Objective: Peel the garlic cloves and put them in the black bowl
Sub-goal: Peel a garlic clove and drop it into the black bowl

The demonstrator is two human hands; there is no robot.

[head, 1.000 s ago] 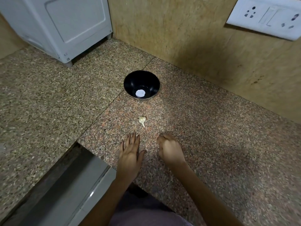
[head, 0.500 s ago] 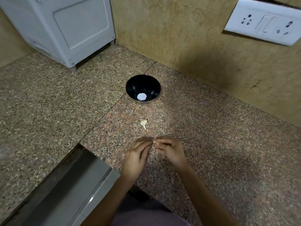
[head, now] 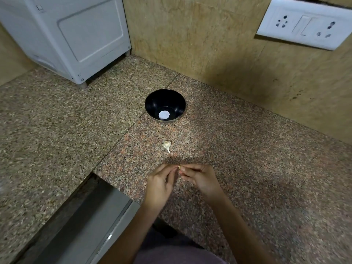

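A black bowl [head: 165, 100] with a white round mark at its bottom stands on the granite counter, near the back wall. Between the bowl and my hands lies a small pale garlic piece [head: 167, 145] with a thin stem. My left hand [head: 160, 184] and my right hand [head: 200, 179] meet fingertip to fingertip low over the counter. Both pinch a tiny pale garlic clove [head: 179, 167] between them, mostly hidden by the fingers.
A white appliance [head: 76, 35] on short feet stands at the back left. A white socket plate [head: 304, 23] is on the wall at the upper right. The counter [head: 266, 168] ends at a grey metal ledge [head: 85, 225] in front of my left arm.
A second ago my left hand lay flat on the counter and my right was curled apart from it. They came together and now both pinch the small clove.
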